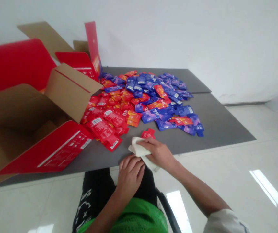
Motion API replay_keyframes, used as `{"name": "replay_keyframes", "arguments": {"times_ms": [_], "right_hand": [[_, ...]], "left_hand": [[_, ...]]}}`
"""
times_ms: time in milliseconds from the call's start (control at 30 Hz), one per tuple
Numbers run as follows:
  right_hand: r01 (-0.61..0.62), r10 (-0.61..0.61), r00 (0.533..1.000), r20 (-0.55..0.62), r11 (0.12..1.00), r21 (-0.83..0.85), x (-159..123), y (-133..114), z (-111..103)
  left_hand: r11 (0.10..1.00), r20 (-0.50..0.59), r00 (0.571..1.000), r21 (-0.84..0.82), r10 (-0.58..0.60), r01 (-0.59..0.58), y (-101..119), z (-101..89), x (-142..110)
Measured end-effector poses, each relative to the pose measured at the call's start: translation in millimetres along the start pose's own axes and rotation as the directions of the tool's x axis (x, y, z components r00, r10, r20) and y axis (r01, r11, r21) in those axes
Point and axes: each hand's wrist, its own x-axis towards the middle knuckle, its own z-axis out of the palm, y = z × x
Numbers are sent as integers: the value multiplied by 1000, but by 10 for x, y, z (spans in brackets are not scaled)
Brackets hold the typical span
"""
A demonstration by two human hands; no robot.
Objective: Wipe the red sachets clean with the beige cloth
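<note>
In the head view my right hand (159,153) is closed on a white cloth (140,149), pressing it to the grey table near the front edge. Just beyond the cloth lies a single red sachet (148,133), partly covered by the cloth and fingers. Close by on the left, my left hand (131,173) rests its fingers flat over the table's edge, beside the cloth's lower part; no held thing shows in it. Farther back, red sachets (101,127) and blue-purple sachets (151,115) lie in a loose mixed heap.
A large opened red carton (63,149) with brown flaps stands on the left of the grey table (216,126). Another red carton (78,58) stands behind it. A white wall (178,35) rises behind the table. My legs are below its front edge.
</note>
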Motion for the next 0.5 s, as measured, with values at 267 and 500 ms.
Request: {"name": "replay_keyframes", "arguments": {"times_ms": [267,500], "right_hand": [[-117,103,985,-140,988,-97,102,257,-238],[-20,20,998,-60,1000,4,28,140,17]], "left_hand": [[999,-26,999,-48,23,-24,2,26,15],[999,-21,1000,-38,4,-5,7,28,6]]}}
